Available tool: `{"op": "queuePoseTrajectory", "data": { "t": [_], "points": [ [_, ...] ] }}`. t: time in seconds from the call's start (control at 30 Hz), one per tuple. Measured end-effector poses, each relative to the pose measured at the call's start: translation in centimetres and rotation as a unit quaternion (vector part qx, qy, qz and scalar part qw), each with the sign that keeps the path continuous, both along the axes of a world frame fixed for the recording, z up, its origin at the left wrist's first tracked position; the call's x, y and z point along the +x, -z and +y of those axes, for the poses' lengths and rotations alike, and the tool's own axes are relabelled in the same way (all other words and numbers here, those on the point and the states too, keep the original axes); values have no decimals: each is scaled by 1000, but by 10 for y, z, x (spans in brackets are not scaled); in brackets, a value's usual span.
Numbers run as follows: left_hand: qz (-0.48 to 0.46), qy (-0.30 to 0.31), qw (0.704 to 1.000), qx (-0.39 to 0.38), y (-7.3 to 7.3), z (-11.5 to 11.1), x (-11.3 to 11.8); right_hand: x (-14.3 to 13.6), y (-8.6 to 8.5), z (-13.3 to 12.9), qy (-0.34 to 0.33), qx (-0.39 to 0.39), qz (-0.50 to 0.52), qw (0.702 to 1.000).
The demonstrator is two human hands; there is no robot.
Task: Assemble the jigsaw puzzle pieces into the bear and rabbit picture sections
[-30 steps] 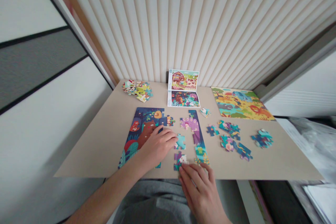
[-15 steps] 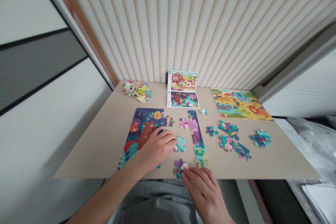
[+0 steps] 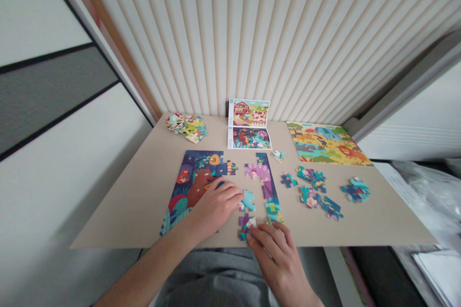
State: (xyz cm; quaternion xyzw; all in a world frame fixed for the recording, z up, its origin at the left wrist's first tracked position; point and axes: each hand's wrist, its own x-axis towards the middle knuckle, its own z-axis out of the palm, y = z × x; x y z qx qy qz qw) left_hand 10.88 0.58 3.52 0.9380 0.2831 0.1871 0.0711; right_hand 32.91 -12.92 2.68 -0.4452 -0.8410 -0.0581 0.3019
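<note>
My left hand (image 3: pixel 216 204) is closed, its fingertips on the left edge of a turquoise puzzle piece (image 3: pixel 248 200); the thumb is hidden. My right hand (image 3: pixel 279 259) grips a purple, white and teal puzzle piece (image 3: pixel 243 227) between thumb and fingers, just below the turquoise one. Under my left forearm lies the partly joined bear puzzle (image 3: pixel 200 184). A joined strip of edge pieces (image 3: pixel 268 187) with a purple animal stands to the right, its lower end partly covered by my right hand. A small joined piece (image 3: pixel 232 168) sticks out from the bear section.
Loose puzzle pieces (image 3: pixel 311 177) lie at the right, with another small pile (image 3: pixel 356 190) beyond. A folded picture sheet (image 3: pixel 249 124) leans at the back. A finished animal puzzle (image 3: pixel 327 144) lies back right, a heap of pieces (image 3: pixel 187 126) back left. One piece (image 3: pixel 278 155) sits near the sheet.
My right hand has moved slightly up and left, bringing its piece closer to the turquoise one. My left hand has stayed nearly in place. The view has shifted a little.
</note>
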Motion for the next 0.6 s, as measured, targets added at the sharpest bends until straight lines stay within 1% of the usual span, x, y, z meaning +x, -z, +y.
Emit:
{"op": "queuePoseTrajectory", "data": {
  "t": [0.1, 0.3, 0.6],
  "points": [
    [0, 0, 1000, -2, 1, 0, -1, -1, -1, -1, 6, -15, 3, 1000],
    [2, 1, 1000, -7, 0, -1, 0, -3, -2, -2, 19, -15, 15, 1000],
    [4, 5, 1000, -9, -1, -2, 0, -2, -9, 2, 7, -34, -7, 999]
  ]
}}
